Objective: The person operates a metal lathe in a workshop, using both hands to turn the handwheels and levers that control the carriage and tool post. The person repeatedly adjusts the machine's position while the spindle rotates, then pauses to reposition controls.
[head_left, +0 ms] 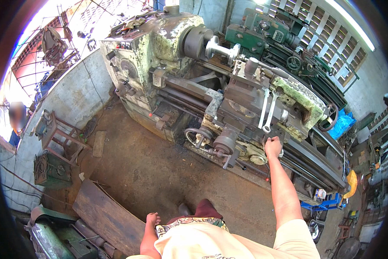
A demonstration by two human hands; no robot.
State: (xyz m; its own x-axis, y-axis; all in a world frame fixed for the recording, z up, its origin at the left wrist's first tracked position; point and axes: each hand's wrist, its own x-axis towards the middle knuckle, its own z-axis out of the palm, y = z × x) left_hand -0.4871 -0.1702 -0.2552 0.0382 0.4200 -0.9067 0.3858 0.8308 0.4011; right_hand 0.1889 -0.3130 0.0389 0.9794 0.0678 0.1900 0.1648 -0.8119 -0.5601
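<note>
A large worn lathe (pixel 172 82) in chipped cream paint stretches across the view before me. My right hand (pixel 272 147) reaches out to the front of its carriage, fingers closed; what they grip is hidden. Just beyond that hand, two wrenches (pixel 270 111) lie side by side on the carriage top. A pale flanged metal workpiece (pixel 222 49) extends from the grey chuck (pixel 198 42) toward the tailstock (pixel 300 97). My left hand (pixel 153 219) hangs low beside my waist, fingers loosely bent and holding nothing.
A handwheel (pixel 198 137) and levers jut from the lathe's front. Behind it stands a green lathe (pixel 263 36). To the left are a metal stand (pixel 66 140) and a green box (pixel 51 170); a wooden bench (pixel 107 216) is near my left side. A person (pixel 17 121) is outside.
</note>
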